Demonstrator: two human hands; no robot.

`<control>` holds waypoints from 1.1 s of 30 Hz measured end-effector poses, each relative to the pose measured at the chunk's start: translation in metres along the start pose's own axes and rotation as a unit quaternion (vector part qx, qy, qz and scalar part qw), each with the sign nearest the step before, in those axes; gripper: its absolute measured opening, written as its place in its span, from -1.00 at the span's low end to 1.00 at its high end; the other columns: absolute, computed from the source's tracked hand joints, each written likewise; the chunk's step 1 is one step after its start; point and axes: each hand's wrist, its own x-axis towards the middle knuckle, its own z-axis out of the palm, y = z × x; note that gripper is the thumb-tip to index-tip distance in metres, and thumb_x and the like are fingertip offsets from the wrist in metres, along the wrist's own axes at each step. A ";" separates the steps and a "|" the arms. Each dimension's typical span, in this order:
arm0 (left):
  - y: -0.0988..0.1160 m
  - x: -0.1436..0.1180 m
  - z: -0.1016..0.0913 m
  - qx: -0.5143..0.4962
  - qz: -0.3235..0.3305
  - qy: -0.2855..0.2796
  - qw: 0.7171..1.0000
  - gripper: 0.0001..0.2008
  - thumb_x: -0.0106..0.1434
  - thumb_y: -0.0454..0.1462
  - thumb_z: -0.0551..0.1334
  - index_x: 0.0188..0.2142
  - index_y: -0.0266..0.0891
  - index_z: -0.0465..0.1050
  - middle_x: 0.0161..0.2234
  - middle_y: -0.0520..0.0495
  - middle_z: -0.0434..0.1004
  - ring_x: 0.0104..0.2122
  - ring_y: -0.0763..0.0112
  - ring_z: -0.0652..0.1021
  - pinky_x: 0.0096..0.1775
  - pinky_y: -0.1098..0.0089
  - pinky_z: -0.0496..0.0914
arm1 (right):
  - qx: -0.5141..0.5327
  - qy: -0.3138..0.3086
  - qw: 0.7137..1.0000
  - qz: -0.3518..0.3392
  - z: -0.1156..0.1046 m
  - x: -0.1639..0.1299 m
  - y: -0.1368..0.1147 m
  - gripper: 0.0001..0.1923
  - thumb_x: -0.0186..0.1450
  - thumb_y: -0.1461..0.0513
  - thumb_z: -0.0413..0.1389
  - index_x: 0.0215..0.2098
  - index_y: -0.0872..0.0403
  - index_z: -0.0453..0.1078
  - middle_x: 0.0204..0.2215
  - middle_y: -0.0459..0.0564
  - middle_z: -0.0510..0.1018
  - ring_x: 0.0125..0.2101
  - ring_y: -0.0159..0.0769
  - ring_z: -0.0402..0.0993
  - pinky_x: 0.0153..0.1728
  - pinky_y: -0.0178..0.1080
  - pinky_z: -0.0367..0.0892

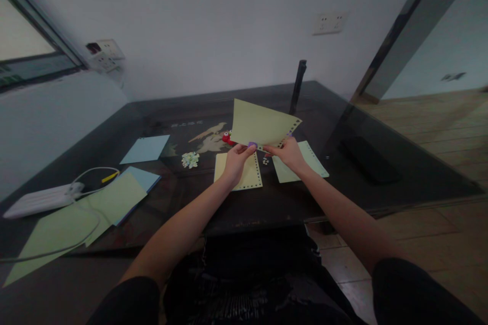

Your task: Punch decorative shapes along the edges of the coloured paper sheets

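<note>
My left hand (237,162) and my right hand (287,153) both pinch the punched edge of a pale yellow-green sheet of paper (263,122), raised above the table. Holes run along its lower and right edge. Small purple spots show at the fingertips; I cannot make out what they are. Beneath my left hand lies a pale yellow sheet (247,175) with holes on two sides. A pale green punched sheet (299,168) rests under my right hand. Behind the raised paper, partly hidden, is a small red object with white eyes (227,137).
Small pale paper bits (190,159) are heaped at left, with a few more bits (266,161) between the hands. Further left are a light blue sheet (145,149), green sheets (76,218) and a white power strip (43,200) with cable. A black upright post (298,86) stands behind.
</note>
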 end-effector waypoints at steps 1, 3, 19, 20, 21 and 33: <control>0.000 0.000 0.000 -0.001 0.002 -0.002 1.000 -0.75 -0.06 -0.22 0.42 -0.40 -0.31 0.50 -0.36 -0.08 0.57 -0.30 0.40 0.51 -0.08 0.30 0.28 | -0.002 0.000 1.000 -0.002 0.000 0.000 0.000 -0.62 -0.02 0.10 0.31 -0.30 0.18 0.53 -0.33 0.11 0.63 -0.40 -0.18 0.56 -0.37 -0.12 0.54; 0.000 0.001 0.000 -0.004 0.006 -0.006 1.000 -0.75 -0.05 -0.22 0.41 -0.39 -0.31 0.50 -0.36 -0.08 0.57 -0.30 0.40 0.51 -0.07 0.30 0.28 | -0.005 0.003 1.000 -0.006 0.000 -0.001 -0.001 -0.62 -0.01 0.09 0.30 -0.30 0.18 0.53 -0.33 0.11 0.63 -0.40 -0.18 0.56 -0.37 -0.12 0.54; -0.004 0.004 0.000 0.020 0.049 -0.008 0.999 -0.77 -0.01 -0.21 0.39 -0.38 -0.31 0.51 -0.36 -0.08 0.57 -0.31 0.41 0.52 -0.13 0.34 0.32 | -0.003 0.001 1.000 0.001 0.000 0.000 0.001 -0.54 -0.05 -0.01 0.31 -0.34 0.17 0.51 -0.36 0.11 0.62 -0.45 -0.17 0.56 -0.40 -0.14 0.53; -0.004 0.005 -0.001 0.024 0.053 -0.008 0.998 -0.77 -0.01 -0.21 0.39 -0.38 -0.31 0.51 -0.36 -0.08 0.57 -0.31 0.41 0.52 -0.13 0.34 0.32 | -0.003 0.002 1.000 0.004 0.000 0.000 0.000 -0.55 -0.05 -0.01 0.31 -0.34 0.17 0.50 -0.37 0.11 0.62 -0.47 -0.18 0.56 -0.40 -0.14 0.52; -0.005 0.006 -0.001 0.028 0.057 -0.007 0.998 -0.77 -0.01 -0.21 0.40 -0.38 -0.30 0.51 -0.36 -0.08 0.57 -0.31 0.41 0.52 -0.13 0.34 0.32 | -0.001 0.002 1.000 0.007 0.000 -0.001 0.000 -0.55 -0.05 0.00 0.31 -0.34 0.17 0.50 -0.38 0.12 0.62 -0.48 -0.19 0.55 -0.40 -0.15 0.52; -0.007 0.006 0.000 0.042 0.055 -0.020 0.997 -0.72 0.00 -0.18 0.39 -0.32 -0.30 0.53 -0.31 -0.10 0.60 -0.26 0.35 0.54 -0.09 0.33 0.33 | 0.047 0.014 0.999 0.023 0.001 -0.001 -0.003 -0.58 -0.06 0.07 0.33 -0.31 0.18 0.50 -0.32 0.14 0.62 -0.40 -0.12 0.56 -0.33 -0.06 0.54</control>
